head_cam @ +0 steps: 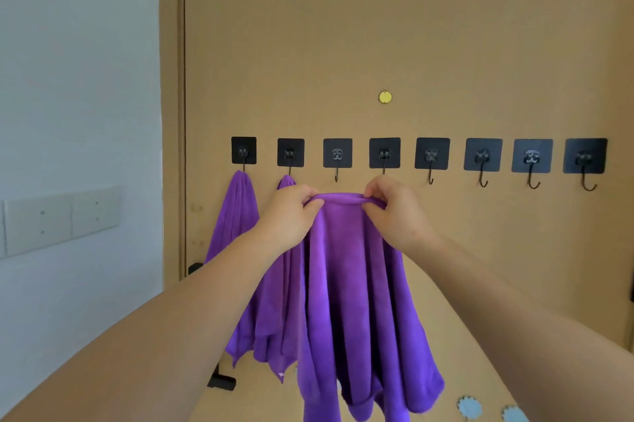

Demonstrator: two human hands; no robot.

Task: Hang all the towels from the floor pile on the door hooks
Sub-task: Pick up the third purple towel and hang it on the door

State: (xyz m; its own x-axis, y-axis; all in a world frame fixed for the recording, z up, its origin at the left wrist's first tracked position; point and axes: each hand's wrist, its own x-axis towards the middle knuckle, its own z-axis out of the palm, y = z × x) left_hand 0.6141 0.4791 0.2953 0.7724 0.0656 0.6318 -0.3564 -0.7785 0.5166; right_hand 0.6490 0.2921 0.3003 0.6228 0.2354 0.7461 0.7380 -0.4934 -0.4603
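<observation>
A purple towel point(356, 284) hangs in front of the brown door point(377, 26), stretched by its top edge between my hands. My left hand point(288, 215) pinches its upper left corner and my right hand point(394, 212) pinches the upper right. The top edge sits just below the third hook point(337, 160) and fourth hook point(384, 157) of a row of black adhesive hooks. Two more purple towels hang on the first hook point(243, 153) and second hook point(290, 155); the first hung towel point(233, 215) is partly behind my left arm.
Several bare hooks run to the right, the last one point(585, 164) near the door's edge. A small yellow disc point(385, 97) sits above the row. A white wall with a switch plate point(61, 219) lies left of the door frame. A black door handle point(221, 378) sticks out lower left.
</observation>
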